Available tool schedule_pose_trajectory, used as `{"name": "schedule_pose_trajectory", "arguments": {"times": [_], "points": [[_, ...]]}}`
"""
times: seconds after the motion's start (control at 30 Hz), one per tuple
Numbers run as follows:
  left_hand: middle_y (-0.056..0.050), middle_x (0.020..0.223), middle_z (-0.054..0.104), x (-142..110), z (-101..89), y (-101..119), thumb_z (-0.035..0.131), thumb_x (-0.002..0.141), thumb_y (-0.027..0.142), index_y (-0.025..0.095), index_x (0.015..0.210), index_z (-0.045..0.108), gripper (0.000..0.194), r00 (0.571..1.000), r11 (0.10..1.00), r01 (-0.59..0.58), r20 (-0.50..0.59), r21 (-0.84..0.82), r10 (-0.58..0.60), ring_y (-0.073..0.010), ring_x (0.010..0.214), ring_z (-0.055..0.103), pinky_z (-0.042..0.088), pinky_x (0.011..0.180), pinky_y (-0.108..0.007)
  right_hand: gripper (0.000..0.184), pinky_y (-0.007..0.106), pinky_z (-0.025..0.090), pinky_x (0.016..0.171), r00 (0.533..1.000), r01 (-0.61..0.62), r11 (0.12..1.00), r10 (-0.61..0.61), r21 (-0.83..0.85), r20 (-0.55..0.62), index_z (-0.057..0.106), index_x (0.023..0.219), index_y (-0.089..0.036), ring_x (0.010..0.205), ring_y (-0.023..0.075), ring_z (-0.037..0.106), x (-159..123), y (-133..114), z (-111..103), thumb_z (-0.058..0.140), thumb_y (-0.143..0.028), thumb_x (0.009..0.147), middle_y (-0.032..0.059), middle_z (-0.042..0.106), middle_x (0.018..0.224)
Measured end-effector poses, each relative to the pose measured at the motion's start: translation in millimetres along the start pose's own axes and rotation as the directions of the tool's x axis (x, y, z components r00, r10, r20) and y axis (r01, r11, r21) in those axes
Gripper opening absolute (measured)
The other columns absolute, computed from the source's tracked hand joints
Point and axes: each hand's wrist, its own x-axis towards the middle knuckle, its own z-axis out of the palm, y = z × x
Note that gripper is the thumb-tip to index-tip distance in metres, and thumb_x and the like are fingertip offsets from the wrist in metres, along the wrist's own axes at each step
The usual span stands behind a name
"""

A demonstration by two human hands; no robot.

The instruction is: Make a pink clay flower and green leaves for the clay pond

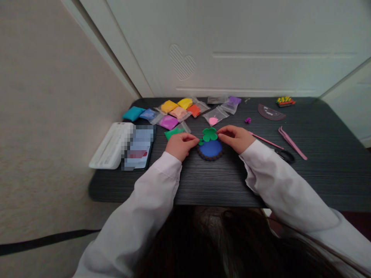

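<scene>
A round blue clay disc (211, 149) with a dark beaded rim lies on the dark table (319, 170). A green clover-shaped clay piece (210, 134) sits at its far edge. My left hand (181, 145) is curled, its fingertips pinching at the green clay on the disc's left side. My right hand (236, 138) is curled too, with its fingertips touching the clover's right side. Both sleeves are pale pink.
Several small bags of coloured clay (179, 112) lie behind the disc, a green one (174, 133) by my left hand. A white case (111, 146) and a phone (140, 148) sit left. Pink tweezers (291, 142), a thin pink tool (265, 141), a dark ruler piece (271, 112) and a small toy (285, 101) lie right.
</scene>
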Motion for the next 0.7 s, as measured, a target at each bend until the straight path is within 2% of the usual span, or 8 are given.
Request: {"name": "schedule_pose_trajectory", "arguments": {"times": [0.27, 0.4, 0.53, 0.7], "points": [[0.004, 0.047, 0.044, 1.0, 0.8, -2.8, 0.056, 0.062, 0.041, 0.015, 0.076, 0.06, 0.03, 0.999, 0.999, -0.031, -0.008, -0.004, 0.031, -0.0056, 0.037, 0.035, 0.026, 0.033, -0.019, 0.023, 0.031, 0.046, 0.068, 1.0, 0.002, 1.0, -0.002, -0.023, 0.004, 0.06, 0.087, -0.018, 0.072, 0.0151, 0.058, -0.2, -1.1, 0.4, 0.05, -0.033, 0.072, 0.0024, 0.064, 0.079], [0.001, 0.055, 0.051, 0.0, 1.8, -2.0, 0.056, 0.063, 0.041, 0.014, 0.08, 0.061, 0.032, 0.989, 0.984, -0.147, 0.009, 0.104, 0.147, -0.0068, 0.043, 0.04, 0.03, 0.04, -0.021, 0.023, 0.031, 0.046, 0.067, 1.0, -0.005, 1.0, 0.005, -0.029, 0.008, 0.06, 0.087, -0.019, 0.071, 0.0151, 0.058, -0.4, -2.1, -0.2, 0.051, -0.033, 0.072, 0.0022, 0.064, 0.078], [0.001, 0.062, 0.051, -2.2, 4.4, -3.1, 0.058, 0.061, 0.038, 0.015, 0.081, 0.061, 0.031, 0.955, 0.926, -0.29, 0.02, 0.241, 0.294, -0.0084, 0.051, 0.043, 0.034, 0.048, -0.022, 0.022, 0.031, 0.046, 0.067, 1.0, -0.001, 1.0, 0.001, -0.006, 0.007, 0.059, 0.087, -0.019, 0.071, 0.015, 0.058, -0.1, -0.8, -0.3, 0.051, -0.032, 0.072, 0.0019, 0.064, 0.078], [0.0, 0.069, 0.049, -5.6, 7.1, -3.7, 0.061, 0.059, 0.035, 0.016, 0.081, 0.06, 0.028, 0.881, 0.774, -0.448, 0.076, 0.447, 0.466, -0.011, 0.06, 0.045, 0.037, 0.057, -0.025, 0.023, 0.031, 0.046, 0.068, 1.0, -0.021, 1.0, 0.021, 0.017, 0.014, 0.059, 0.087, -0.018, 0.071, 0.0152, 0.058, 0.3, -1.0, 1.4, 0.051, -0.032, 0.071, 0.0026, 0.064, 0.08]]}}
